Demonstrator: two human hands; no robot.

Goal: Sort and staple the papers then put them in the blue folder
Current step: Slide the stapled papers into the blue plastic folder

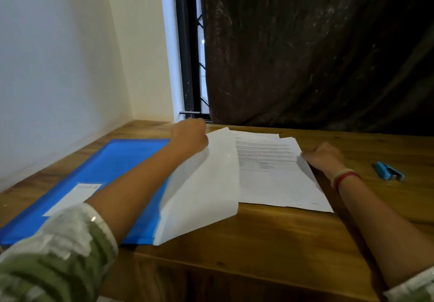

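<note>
Your left hand (189, 135) gripped one lifted sheet (206, 184), your right hand (321, 156) pinched the edge of the stack (277, 175) lying between them, the stapler (388, 171) lay right of your right hand, and the blue folder (105, 172) lay lengthwise beneath your left forearm (141, 179).

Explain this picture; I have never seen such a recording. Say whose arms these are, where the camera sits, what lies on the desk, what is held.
No machine: these are a person's bare arms, filmed from a camera on their head. On the wooden desk lie a blue folder, left, a stack of printed papers, and a blue stapler, right. The left hand holds one sheet, lifted beside the stack. The right hand sits curled at the stack's right edge; whether it pinches is unclear.
</note>
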